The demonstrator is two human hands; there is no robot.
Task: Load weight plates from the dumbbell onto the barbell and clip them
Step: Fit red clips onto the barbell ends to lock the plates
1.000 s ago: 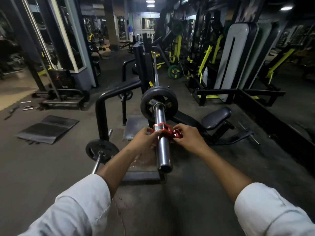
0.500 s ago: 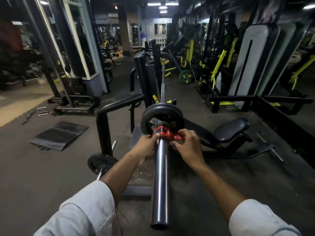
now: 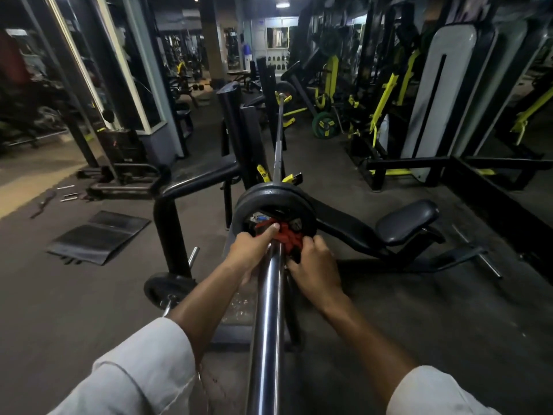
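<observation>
A chrome barbell sleeve (image 3: 269,310) runs from the bottom of the view up to black weight plates (image 3: 270,194) loaded on it. A red clip (image 3: 287,236) sits on the sleeve right against the nearest plate. My left hand (image 3: 254,250) grips the clip's left side, thumb on top of it. My right hand (image 3: 311,265) holds the clip's right side with curled fingers. A dumbbell bar with one black plate (image 3: 166,287) lies on the floor at the lower left, partly hidden by my left forearm.
A black bench frame (image 3: 191,187) stands left of the bar, a padded seat (image 3: 407,218) to the right. A black mat (image 3: 98,236) lies on the floor at left. Gym machines with yellow parts (image 3: 386,94) line the right side.
Both hands have slid the red clip along the sleeve, away from me, until it meets the plate. The camera has come closer over the bar.
</observation>
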